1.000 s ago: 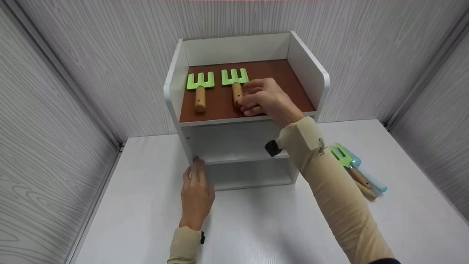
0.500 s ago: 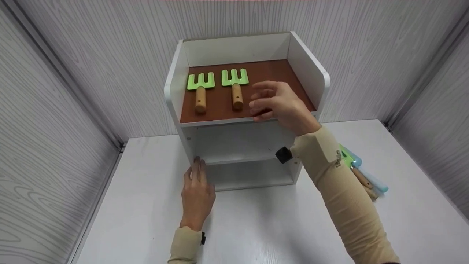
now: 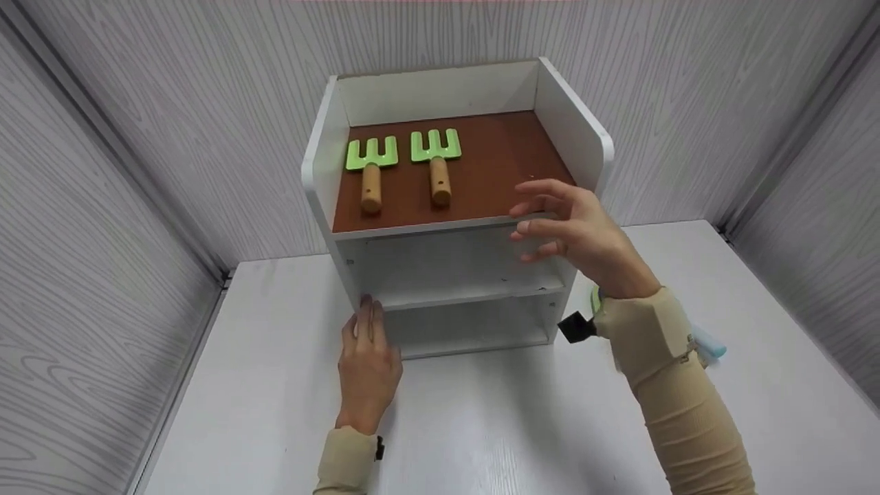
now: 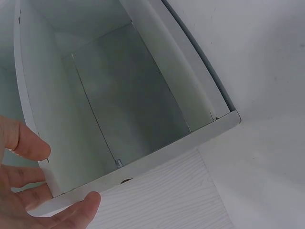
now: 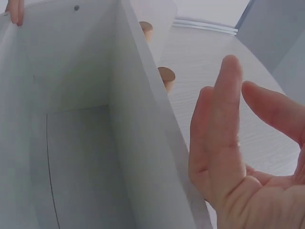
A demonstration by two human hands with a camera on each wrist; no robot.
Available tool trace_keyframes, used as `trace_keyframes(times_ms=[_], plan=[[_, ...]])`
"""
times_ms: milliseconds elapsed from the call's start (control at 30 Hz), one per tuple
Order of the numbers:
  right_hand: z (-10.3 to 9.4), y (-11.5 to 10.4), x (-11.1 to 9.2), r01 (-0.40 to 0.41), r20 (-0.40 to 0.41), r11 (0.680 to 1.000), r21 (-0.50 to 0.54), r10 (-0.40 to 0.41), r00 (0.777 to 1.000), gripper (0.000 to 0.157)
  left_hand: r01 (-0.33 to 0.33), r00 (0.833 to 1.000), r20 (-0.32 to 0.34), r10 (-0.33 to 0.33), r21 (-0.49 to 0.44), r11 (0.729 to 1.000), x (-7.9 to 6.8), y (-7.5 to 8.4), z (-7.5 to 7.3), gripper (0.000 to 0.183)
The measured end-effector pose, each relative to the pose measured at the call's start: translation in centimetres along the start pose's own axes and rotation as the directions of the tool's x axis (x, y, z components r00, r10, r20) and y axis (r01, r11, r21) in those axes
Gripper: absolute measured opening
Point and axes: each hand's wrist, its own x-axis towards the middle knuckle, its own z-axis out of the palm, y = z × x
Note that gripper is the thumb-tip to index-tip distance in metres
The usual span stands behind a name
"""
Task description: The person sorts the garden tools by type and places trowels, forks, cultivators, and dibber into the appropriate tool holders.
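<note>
- We locate the white shelf unit (image 3: pixel 440 93) at the centre of the head frame, standing on the white table (image 3: pixel 275 399); its top level has a brown surface (image 3: pixel 505 151), with two compartments below.
- We find the first green fork (image 3: pixel 371 175) on the brown surface, left of the frame's centre, tines toward the top of the frame, wooden handle toward the front edge.
- We see the second green fork (image 3: pixel 438 172) near it, to its right in the frame, apart from it and in nearly the same orientation.
- We observe the right hand (image 3: pixel 584 237) right of centre, at the front right corner of the unit; its fingers and thumb are parted, loosely bent and hold nothing. We cannot tell whether it touches the edge.
- We note the left hand (image 3: pixel 369 368) at lower left of centre, fingers extended and resting on the unit's left side panel (image 4: pixel 157 159); the left wrist view shows fingers on both sides of it.
- At right of the head frame, we see a light blue handle (image 3: pixel 709 342) on the table, partly covered by the right sleeve (image 3: pixel 687 412).
</note>
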Motion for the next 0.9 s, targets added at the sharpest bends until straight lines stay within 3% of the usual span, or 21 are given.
trace_keyframes(times_ms=[533, 900], plan=[[-3.6, 2.8, -3.0, 0.018, 0.007, 1.000, 0.001, -0.018, 1.000, 0.034, 0.014, 0.999, 0.032, -0.014, -0.007, 1.000, 0.1, 0.0, -0.3, 0.066], [-5.7, 4.8, -3.9, -0.024, 0.041, 1.000, -0.008, 0.025, 0.999, 0.028, 0.016, 0.999, 0.030, -0.017, 0.022, 1.000, 0.2, 0.1, -0.3, 0.070]])
